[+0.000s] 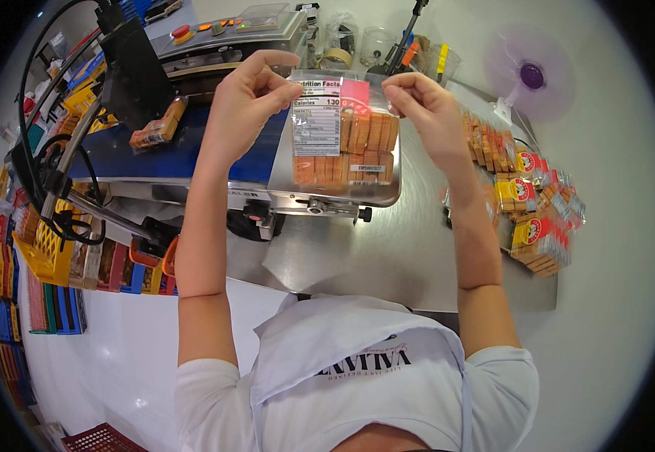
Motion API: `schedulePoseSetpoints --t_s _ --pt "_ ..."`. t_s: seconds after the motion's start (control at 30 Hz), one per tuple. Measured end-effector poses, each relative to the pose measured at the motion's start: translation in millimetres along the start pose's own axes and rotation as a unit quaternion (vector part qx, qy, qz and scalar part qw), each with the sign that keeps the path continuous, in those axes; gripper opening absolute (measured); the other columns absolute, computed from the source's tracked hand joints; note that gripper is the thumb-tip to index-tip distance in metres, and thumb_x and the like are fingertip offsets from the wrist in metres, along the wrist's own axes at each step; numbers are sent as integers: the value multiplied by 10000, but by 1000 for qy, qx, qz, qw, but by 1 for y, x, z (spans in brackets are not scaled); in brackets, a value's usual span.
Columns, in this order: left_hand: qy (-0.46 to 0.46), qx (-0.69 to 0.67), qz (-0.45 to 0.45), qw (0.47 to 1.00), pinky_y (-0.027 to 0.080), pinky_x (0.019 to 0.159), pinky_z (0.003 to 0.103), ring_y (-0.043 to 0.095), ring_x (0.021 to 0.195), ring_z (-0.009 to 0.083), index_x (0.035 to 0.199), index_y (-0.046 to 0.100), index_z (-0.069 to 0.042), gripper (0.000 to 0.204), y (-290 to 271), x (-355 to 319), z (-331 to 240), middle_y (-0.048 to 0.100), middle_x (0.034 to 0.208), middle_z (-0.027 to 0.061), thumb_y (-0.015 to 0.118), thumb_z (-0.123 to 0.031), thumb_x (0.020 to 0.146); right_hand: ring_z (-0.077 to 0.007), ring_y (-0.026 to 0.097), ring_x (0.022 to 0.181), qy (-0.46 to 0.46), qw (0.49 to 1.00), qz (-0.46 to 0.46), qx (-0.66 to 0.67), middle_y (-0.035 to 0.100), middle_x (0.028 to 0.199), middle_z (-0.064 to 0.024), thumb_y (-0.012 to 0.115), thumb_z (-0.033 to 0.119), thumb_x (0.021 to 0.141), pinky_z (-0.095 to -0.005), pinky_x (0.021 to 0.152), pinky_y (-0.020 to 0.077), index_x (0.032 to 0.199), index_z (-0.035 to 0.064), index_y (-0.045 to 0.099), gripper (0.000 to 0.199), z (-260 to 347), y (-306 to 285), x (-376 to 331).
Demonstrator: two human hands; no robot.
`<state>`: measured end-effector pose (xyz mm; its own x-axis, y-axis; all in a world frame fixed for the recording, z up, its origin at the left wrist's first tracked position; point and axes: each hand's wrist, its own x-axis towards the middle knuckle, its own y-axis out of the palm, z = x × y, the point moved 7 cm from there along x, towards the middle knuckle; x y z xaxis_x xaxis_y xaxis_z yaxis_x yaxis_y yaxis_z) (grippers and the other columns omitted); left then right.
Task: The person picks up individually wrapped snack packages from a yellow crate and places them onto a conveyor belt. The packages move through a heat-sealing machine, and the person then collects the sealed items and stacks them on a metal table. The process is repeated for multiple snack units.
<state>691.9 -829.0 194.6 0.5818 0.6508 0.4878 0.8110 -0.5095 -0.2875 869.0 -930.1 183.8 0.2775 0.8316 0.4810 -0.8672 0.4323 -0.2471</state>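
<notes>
A clear plastic bag of biscuits stands before me, with stacked orange-brown rows inside and a white printed label on its left part. My left hand is at its upper left edge, thumb against the plastic, index finger raised and the other fingers bent. At the upper right corner, my right hand pinches the film between thumb and fingers. Behind the bag is the metal end plate of a sealing machine with a blue conveyor belt. Another biscuit pack lies on that belt, under a black box-shaped device.
Several filled biscuit bags are piled at the right on the steel table. A purple fan stands behind them. Clear containers and tape sit at the back. Coloured crates fill the left side.
</notes>
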Motion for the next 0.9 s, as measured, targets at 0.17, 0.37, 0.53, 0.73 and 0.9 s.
schedulePoseSetpoints --t_s 0.17,0.37,0.53,0.73,0.9 --pt "12 245 50 968 413 588 236 550 640 114 936 534 -92 203 13 27 35 593 684 71 569 -94 735 -74 496 593 58 993 43 -94 539 626 -42 540 114 749 -221 582 412 937 42 541 201 -50 16 27" --pt "16 406 84 910 448 687 330 588 751 254 871 618 -74 163 27 58 72 615 812 106 568 -103 719 -126 546 648 58 935 181 -301 575 669 -74 505 102 704 -251 613 441 833 41 629 189 -76 38 68" --pt "67 501 80 859 439 719 345 544 814 252 836 637 -68 157 36 59 72 590 830 95 557 -62 701 -209 587 725 17 837 211 -505 612 765 -70 490 121 714 -299 654 462 821 152 657 201 -72 43 79" --pt "88 560 111 816 435 727 345 507 847 248 836 640 -60 201 43 54 72 562 850 86 507 -8 696 -246 583 743 -87 801 202 -556 608 772 -72 493 164 740 -352 636 468 870 203 643 202 -55 71 72" --pt "78 547 124 824 440 725 344 531 820 252 880 630 -64 253 36 48 73 567 864 95 459 12 709 -269 585 721 -126 818 181 -531 604 760 -102 478 181 751 -357 637 472 890 199 636 212 -53 79 66"
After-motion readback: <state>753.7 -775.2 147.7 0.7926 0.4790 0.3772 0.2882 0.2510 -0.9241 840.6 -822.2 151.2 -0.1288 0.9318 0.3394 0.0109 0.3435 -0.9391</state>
